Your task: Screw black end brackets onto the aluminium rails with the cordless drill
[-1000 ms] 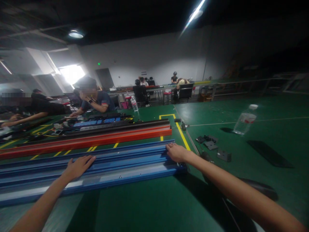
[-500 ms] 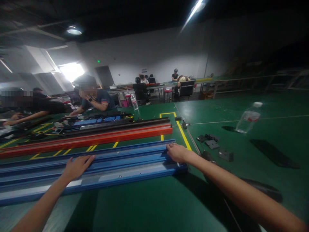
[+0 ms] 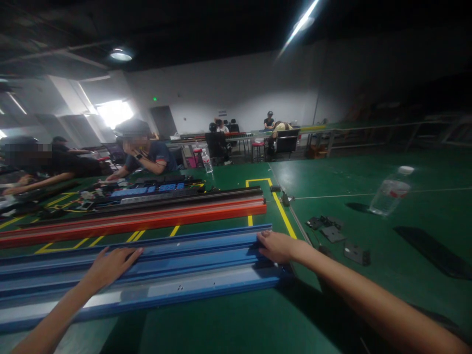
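Long blue channel-shaped rails (image 3: 206, 255) lie side by side across the near left of the green table. The nearest one carries a pale, shiny inner strip with small dark holes. My left hand (image 3: 110, 268) rests across the rails, thumb stretched out to the right and fingers laid over the top; its fingertips are partly hidden. At the right end of the rails, my right hand (image 3: 275, 246) has its fingers curled over the end of a blue rail. Just beyond, an orange-red rail (image 3: 206, 215) and a black rail (image 3: 221, 196) run roughly parallel.
Right of the rails lie small black plates (image 3: 334, 233), a black block (image 3: 356, 253) and a dark flat phone-like object (image 3: 431, 250). A water bottle (image 3: 391, 191) stands behind them. Yellow tape (image 3: 282, 211) marks the table. Co-workers sit at the far left with wired parts.
The view has tipped up slightly, so the table and rails sit lower in the picture. Both hands keep about the same places on the blue rails.
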Motion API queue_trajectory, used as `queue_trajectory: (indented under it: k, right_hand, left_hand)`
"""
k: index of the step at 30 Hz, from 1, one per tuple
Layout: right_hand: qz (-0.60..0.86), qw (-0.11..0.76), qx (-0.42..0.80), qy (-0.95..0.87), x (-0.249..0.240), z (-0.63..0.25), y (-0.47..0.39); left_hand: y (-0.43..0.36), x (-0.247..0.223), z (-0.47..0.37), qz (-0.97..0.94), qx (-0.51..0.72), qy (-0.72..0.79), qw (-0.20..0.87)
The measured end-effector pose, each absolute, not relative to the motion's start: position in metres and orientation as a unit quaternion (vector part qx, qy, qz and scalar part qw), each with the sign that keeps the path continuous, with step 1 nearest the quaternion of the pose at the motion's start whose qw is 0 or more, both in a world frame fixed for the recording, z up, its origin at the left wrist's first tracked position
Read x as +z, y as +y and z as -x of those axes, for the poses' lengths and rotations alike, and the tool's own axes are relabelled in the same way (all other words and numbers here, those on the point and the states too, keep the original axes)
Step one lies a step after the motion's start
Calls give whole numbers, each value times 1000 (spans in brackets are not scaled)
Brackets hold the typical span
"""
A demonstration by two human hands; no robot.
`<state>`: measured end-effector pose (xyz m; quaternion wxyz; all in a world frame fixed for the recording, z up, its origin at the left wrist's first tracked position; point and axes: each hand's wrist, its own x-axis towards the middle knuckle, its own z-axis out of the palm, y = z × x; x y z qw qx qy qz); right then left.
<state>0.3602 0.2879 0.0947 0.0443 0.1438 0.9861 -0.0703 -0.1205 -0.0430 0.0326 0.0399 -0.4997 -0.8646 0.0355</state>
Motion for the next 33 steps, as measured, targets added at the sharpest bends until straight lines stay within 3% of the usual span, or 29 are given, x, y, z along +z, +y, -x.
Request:
queue_trajectory:
  k: [5,14,33]
  right_hand:
    - [-99,48,-123,986,113,-355,328]
    - [-200,-82,-54,975,81,-305,374]
    - [-208,-55,22,976,49,-281,384]
  left_hand:
    - [-17,50,127,516,46,-852,76]
    - [54,43,154,517,32,-850,95]
    - [76,25,162,497,0,-867,28]
